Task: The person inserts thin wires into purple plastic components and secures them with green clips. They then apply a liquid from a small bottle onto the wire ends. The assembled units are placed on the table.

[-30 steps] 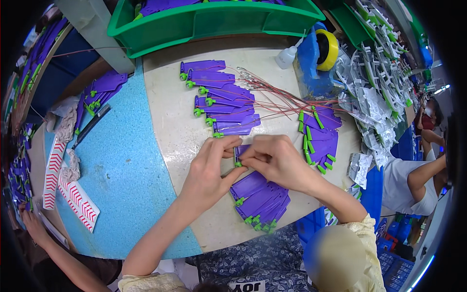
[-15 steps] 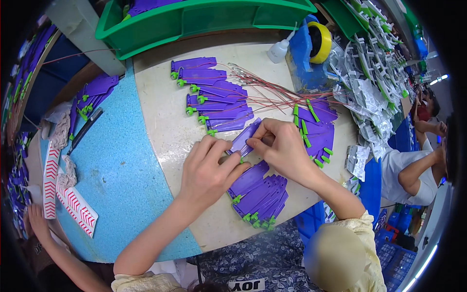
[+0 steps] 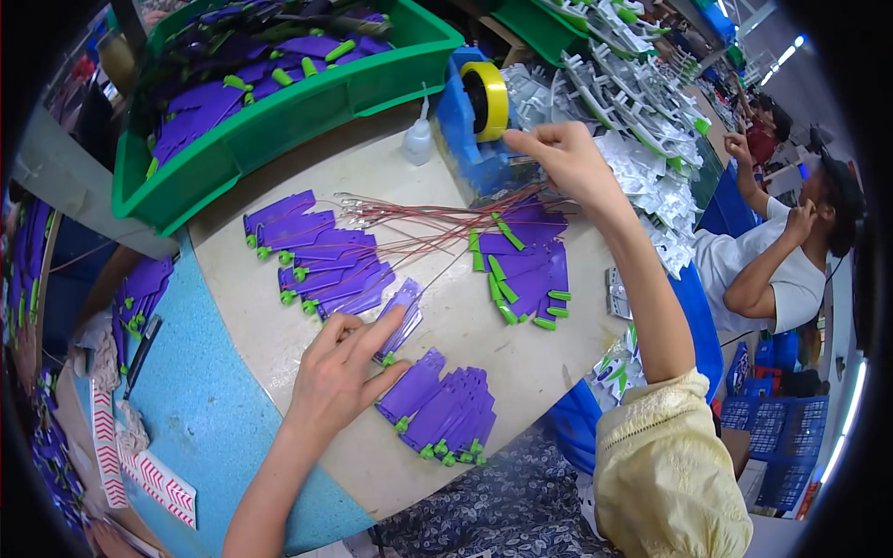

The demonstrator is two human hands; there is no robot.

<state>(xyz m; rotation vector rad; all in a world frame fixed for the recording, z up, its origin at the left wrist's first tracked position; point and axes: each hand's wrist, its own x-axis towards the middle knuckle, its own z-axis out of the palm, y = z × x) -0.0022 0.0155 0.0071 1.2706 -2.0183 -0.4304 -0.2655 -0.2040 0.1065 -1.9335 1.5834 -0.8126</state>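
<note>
My left hand point(image 3: 333, 377) holds a narrow purple plastic piece point(image 3: 404, 316) down on the table, fingers on its lower part. The piece has a green knob at its near end and a thin wire at its far end. My right hand point(image 3: 569, 167) is raised at the blue tape dispenser point(image 3: 456, 116), just right of its yellow tape roll point(image 3: 496, 100). Its fingers are bent together; whatever is between them is too small to make out. A fanned stack of purple pieces point(image 3: 446, 405) lies near my left hand, with another wired row point(image 3: 321, 251) farther left.
Thin red wires point(image 3: 419, 217) run toward a purple stack with green tabs point(image 3: 530, 270). A green bin point(image 3: 251, 139) of purple parts stands at the back left, beside a small white bottle point(image 3: 418, 144). Grey-white parts point(image 3: 642, 158) heap at the right. Another person point(image 3: 753, 251) sits beyond.
My right hand has let go of the purple piece and moved up and away to the tape dispenser. My left hand stays on the piece. The view has turned, showing more of the green bin.
</note>
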